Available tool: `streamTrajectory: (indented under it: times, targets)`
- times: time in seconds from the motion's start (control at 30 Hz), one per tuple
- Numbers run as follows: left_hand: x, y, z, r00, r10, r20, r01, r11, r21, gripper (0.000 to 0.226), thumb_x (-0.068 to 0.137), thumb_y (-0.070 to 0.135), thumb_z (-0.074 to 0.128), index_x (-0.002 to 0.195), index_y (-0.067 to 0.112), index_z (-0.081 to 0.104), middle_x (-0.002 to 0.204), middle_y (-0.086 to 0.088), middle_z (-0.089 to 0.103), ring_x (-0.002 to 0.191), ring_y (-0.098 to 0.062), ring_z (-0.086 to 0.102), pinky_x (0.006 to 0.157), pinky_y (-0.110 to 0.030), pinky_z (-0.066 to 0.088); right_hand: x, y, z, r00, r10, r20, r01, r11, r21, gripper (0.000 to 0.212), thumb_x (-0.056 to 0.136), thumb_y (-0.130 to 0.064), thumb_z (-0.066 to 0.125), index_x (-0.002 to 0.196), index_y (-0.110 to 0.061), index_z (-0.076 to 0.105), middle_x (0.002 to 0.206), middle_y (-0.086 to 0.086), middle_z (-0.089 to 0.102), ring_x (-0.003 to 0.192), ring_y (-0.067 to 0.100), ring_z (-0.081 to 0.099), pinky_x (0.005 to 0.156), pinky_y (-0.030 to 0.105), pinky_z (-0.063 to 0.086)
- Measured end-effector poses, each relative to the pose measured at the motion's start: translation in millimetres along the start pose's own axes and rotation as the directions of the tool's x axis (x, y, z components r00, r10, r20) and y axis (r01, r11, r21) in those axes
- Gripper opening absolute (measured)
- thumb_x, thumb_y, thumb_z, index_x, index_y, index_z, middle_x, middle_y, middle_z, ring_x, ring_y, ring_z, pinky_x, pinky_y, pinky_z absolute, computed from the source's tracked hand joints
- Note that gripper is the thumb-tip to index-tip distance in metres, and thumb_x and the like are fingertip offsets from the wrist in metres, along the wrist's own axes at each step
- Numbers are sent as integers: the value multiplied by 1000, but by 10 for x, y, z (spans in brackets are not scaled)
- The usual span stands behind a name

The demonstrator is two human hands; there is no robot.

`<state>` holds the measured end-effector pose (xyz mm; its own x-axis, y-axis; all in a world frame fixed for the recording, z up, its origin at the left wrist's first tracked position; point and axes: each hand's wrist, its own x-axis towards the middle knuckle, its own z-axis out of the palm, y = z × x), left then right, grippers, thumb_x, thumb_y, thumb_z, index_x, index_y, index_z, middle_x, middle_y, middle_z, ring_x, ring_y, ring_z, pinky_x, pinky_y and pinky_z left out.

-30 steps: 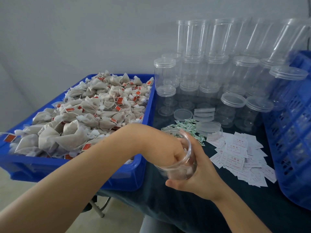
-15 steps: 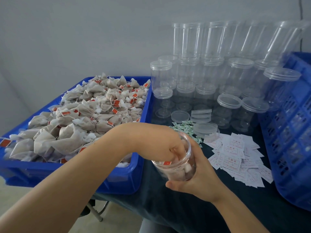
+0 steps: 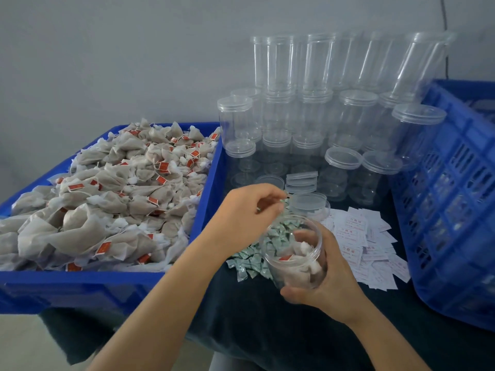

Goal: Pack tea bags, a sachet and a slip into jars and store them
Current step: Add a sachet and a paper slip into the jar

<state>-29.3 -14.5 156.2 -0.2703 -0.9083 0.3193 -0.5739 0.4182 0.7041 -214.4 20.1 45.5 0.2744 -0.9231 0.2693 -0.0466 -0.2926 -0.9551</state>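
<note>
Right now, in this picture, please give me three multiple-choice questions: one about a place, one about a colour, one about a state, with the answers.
1. Where do the green sachets lie?
A. In the blue tray
B. On the dark cloth, between the tray and the white slips
C. Inside the blue crate

2. What colour is the tray that holds the loose tea bags?
A. Blue
B. White
C. Red

3. What is the state of the jar that the right hand grips?
A. Closed by a lid
B. Empty
C. Open, with tea bags inside

Answers: 1 B, the sachets lie on the cloth left of the slips; 2 A, its walls are blue; 3 C, its mouth has no lid and bags show through the wall.
</note>
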Motion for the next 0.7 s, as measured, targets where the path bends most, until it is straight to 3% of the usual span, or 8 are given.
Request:
streamTrajectory:
  times: [0.1,0.2,0.33,0.4,0.7]
  targets:
    - [-54,-236,226,992,-91,-88,90,996,-7,16,91,16,63,102,25,70,84,24,64,82,12,59,72,-2,43,-119,65,-103,999,21,-43,-22,1000,-10,106,49,-22,95,133,-57,41,128,-22,53,118,5,60,78,23,57]
    - [-131,-459,470,989,-145,-7,144,980,137,18,91,19,63,107,23,69,95,18,63,87,4,59,74,-5,42,-232,106,-176,996,37,-81,-38,999,-18,103,48,-23,94,130,-57,43,128,-23,53,116,7,62,79,26,58]
    - [-230,-702,689,968,-229,106,181,922,342,27,91,24,62,118,24,64,112,9,59,100,-8,55,87,-25,47,-355,119,-220,990,57,-128,-55,998,18,102,44,-22,94,123,-64,45,123,-25,56,111,9,65,75,23,58]
    - [-264,-765,754,961,-247,127,173,889,423,24,91,27,60,114,20,66,109,6,58,98,-12,55,85,-32,49,-402,119,-230,988,61,-141,-59,998,23,103,45,-22,94,124,-65,44,123,-26,56,112,10,65,77,24,58]
    - [-190,-826,890,967,-254,33,208,853,479,26,86,34,67,101,14,60,103,0,54,94,-19,54,73,-28,41,-427,103,-243,989,40,-144,-39,999,8,102,46,-17,94,121,-67,46,121,-27,55,111,4,64,73,19,56]
